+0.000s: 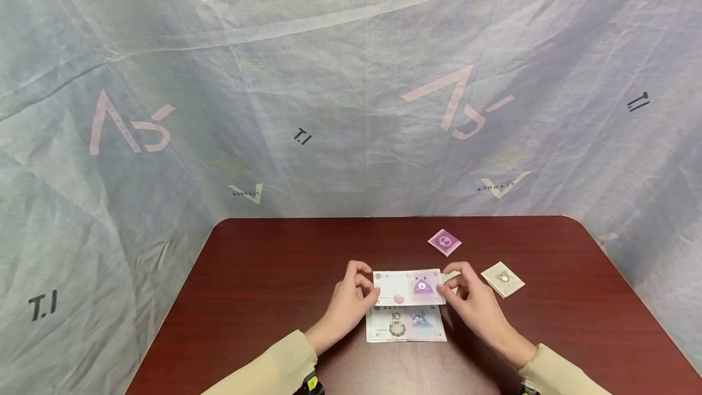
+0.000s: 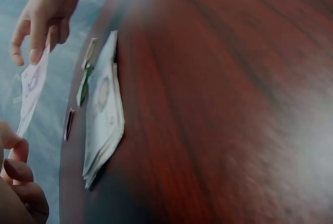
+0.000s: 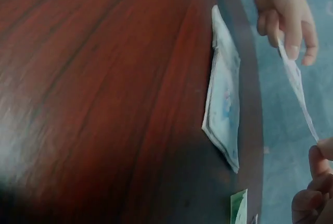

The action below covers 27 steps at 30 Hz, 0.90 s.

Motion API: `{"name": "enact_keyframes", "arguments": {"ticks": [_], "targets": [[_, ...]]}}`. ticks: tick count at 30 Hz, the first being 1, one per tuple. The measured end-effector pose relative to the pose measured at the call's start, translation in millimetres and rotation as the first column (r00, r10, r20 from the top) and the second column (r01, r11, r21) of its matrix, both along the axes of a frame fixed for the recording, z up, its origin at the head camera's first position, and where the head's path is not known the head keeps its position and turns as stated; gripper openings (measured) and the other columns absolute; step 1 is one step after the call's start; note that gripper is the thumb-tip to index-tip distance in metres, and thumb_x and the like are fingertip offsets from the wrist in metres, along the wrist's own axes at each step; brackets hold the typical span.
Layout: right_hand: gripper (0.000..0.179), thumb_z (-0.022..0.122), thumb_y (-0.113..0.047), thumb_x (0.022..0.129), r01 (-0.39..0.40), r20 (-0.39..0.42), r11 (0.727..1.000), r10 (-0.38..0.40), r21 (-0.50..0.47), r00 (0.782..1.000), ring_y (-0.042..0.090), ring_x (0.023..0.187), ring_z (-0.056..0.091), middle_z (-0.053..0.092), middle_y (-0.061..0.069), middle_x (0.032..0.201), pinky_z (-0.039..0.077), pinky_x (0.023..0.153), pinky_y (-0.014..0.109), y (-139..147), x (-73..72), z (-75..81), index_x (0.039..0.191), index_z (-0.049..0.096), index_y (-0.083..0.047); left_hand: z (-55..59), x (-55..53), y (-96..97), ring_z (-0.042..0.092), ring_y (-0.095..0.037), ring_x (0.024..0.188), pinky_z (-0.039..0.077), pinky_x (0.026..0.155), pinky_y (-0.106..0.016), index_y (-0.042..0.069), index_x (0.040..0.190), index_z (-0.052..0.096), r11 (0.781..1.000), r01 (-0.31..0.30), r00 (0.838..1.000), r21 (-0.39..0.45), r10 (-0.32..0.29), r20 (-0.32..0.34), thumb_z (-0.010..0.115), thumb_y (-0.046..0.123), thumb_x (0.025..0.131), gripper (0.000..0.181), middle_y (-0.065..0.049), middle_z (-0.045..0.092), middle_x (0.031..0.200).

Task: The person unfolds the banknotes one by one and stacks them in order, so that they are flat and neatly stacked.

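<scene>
Stretched flat between both hands is a toy banknote (image 1: 403, 288), white and purple with a 5 and a cartoon face. My left hand (image 1: 348, 297) pinches its left end between thumb and fingers; my right hand (image 1: 474, 300) pinches the right end. The left wrist view shows the banknote (image 2: 34, 86) raised off the table. Below it lies a stack of banknotes (image 1: 406, 325), its top one marked 10 with a blue cartoon figure. In the head view the held banknote overlaps the upper part of this stack.
A folded purple note (image 1: 445, 242) lies toward the back of the dark red table (image 1: 263, 297). To the right sits a folded beige note (image 1: 503, 279). Another small folded piece with green (image 2: 83, 88) is partly hidden behind the right hand in the head view. Printed grey cloth (image 1: 351, 157) hangs around the table.
</scene>
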State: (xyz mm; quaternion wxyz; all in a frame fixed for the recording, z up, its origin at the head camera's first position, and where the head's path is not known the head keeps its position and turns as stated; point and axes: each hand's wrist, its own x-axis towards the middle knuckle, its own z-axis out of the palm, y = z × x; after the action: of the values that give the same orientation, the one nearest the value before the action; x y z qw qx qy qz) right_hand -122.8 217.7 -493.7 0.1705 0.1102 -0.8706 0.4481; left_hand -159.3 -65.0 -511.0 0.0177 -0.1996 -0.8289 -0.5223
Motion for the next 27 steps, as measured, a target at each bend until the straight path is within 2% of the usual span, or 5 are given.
{"name": "enact_keyframes", "arguments": {"ticks": [4, 9, 13, 19, 27], "targets": [[0.028, 0.082, -0.001, 0.085, -0.016, -0.095, 0.996, 0.025, 0.092, 0.995, -0.002, 0.057, 0.046, 0.065, -0.017, 0.075, 0.037, 0.053, 0.018, 2, 4.5, -5.8, 0.093, 0.067, -0.023, 0.9, 6.4, -1.8, 0.04, 0.004, 0.054, 0.034, 0.052, -0.016, 0.018, 0.108, 0.058, 0.996, 0.014, 0.996, -0.084, -0.021, -0.081, 0.076, 0.009, 0.093, 0.025, 0.01, 0.066, 0.08], [0.026, 0.083, 0.0, 0.083, -0.068, -0.139, 0.989, 0.087, 0.134, 0.986, -0.006, 0.061, 0.049, 0.064, -0.019, 0.075, 0.04, 0.056, 0.014, 3, 7.9, -13.6, 0.088, 0.069, -0.022, -0.4, 11.3, -4.3, 0.041, 0.005, 0.056, 0.036, 0.053, -0.016, 0.021, 0.094, 0.069, 0.99, 0.027, 0.996, -0.139, -0.039, -0.08, 0.077, 0.013, 0.094, 0.012, 0.013, 0.066, 0.08], [0.027, 0.082, 0.002, 0.082, -0.109, -0.137, 0.984, 0.129, 0.143, 0.982, -0.007, 0.064, 0.05, 0.061, -0.021, 0.074, 0.041, 0.057, 0.014, 1, 10.1, -18.8, 0.088, 0.069, -0.021, -6.1, 15.2, -8.3, 0.042, 0.006, 0.057, 0.038, 0.053, -0.016, 0.017, 0.092, 0.072, 0.988, 0.047, 0.994, -0.146, -0.061, -0.093, 0.078, 0.012, 0.092, 0.008, 0.012, 0.068, 0.08], [0.029, 0.083, 0.001, 0.081, -0.154, -0.127, 0.968, 0.182, 0.2, 0.975, -0.009, 0.063, 0.043, 0.053, -0.024, 0.074, 0.036, 0.055, 0.012, 0, 15.6, -29.2, 0.089, 0.066, -0.022, -12.8, 21.9, -12.8, 0.044, 0.008, 0.06, 0.04, 0.055, -0.014, 0.017, 0.09, 0.073, 0.977, 0.077, 0.988, -0.201, -0.102, -0.116, 0.077, 0.011, 0.091, 0.007, 0.014, 0.066, 0.08], [0.027, 0.083, -0.003, 0.083, -0.185, -0.1, 0.952, 0.215, 0.243, 0.972, -0.009, 0.064, 0.042, 0.055, -0.023, 0.077, 0.036, 0.055, 0.014, 1, 18.4, -38.1, 0.088, 0.066, -0.023, -15.0, 27.5, -12.2, 0.051, 0.005, 0.067, 0.042, 0.061, -0.016, 0.021, 0.085, 0.073, 0.949, 0.058, 0.98, -0.309, -0.113, -0.164, 0.077, 0.012, 0.087, 0.01, 0.017, 0.061, 0.077]]}}
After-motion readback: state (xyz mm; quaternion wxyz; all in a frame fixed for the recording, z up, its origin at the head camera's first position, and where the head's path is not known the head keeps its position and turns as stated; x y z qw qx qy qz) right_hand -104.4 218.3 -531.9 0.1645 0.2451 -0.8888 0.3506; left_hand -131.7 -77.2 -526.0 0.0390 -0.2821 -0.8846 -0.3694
